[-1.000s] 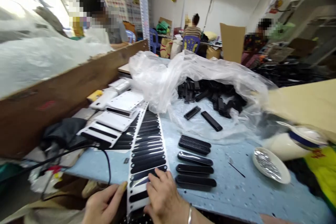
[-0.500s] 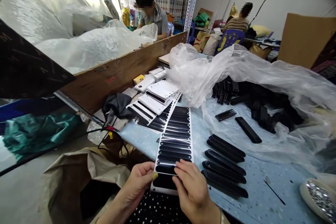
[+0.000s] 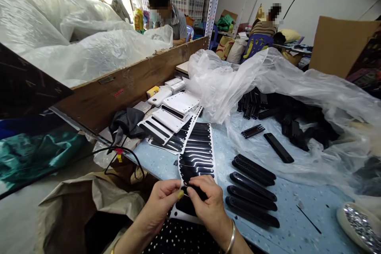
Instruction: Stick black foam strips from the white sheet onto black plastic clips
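Observation:
In the head view, a white backing sheet of glossy black oblong stickers (image 3: 197,149) runs from the table to the front edge, bowed near my hands. My left hand (image 3: 160,204) is closed, thumb and fingers pinching the sheet's left edge. Close beside it, my right hand (image 3: 210,202) is closed on a black sticker near the sheet's lower end; its fingers hide part of that sticker. Whether the sticker's end is lifted, I cannot tell. To the right of my hands lie several long black rounded bars (image 3: 253,196), side by side.
More sticker sheets (image 3: 162,125) and a white device (image 3: 160,98) lie behind to the left. Clear plastic (image 3: 214,87) partly covers a heap of black pieces (image 3: 297,121). A bowl of shiny bits (image 3: 358,222) stands at right. Two people sit farther back.
My right hand has moved left and slightly up, close to my left thumb, and now pinches at the sticker's left part. The sheet has become more bowed. The view has shifted slightly.

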